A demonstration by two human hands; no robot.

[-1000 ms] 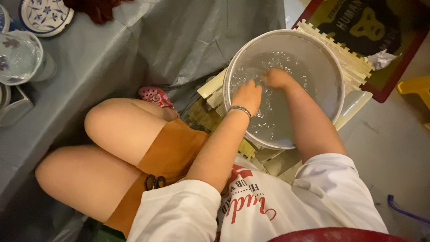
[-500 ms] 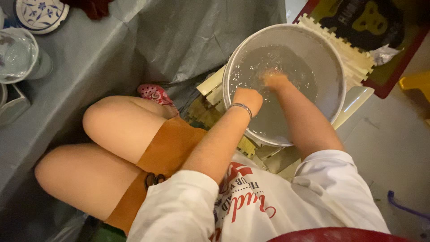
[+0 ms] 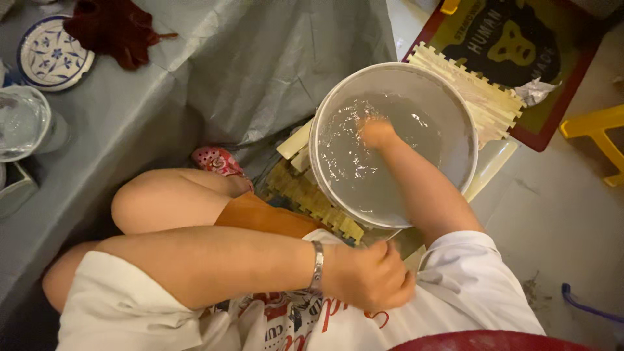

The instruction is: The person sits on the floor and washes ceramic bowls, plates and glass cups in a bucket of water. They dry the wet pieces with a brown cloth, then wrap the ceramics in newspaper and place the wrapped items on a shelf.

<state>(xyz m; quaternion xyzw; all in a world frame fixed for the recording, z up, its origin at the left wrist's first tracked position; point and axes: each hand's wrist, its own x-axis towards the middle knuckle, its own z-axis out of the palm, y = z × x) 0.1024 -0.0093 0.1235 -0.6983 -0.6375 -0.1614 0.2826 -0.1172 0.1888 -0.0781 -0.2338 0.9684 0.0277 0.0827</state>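
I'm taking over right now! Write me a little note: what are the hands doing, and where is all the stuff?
Left hand: out of the water, curled in a fist against the white shirt; whether it holds anything cannot be seen.
Right hand: under the rippling water in the white basin; fingers too blurred to tell.
Basin: sits on a pale slatted mat.
Blue-patterned plate and dark red cloth: on the grey sheet, untouched.
Done or left: only the hand shows in the water; plate and cloth are outside the basin.

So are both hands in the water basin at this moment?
No, only the right hand is dipped in the basin; the left hand is closed against the white shirt, outside it.
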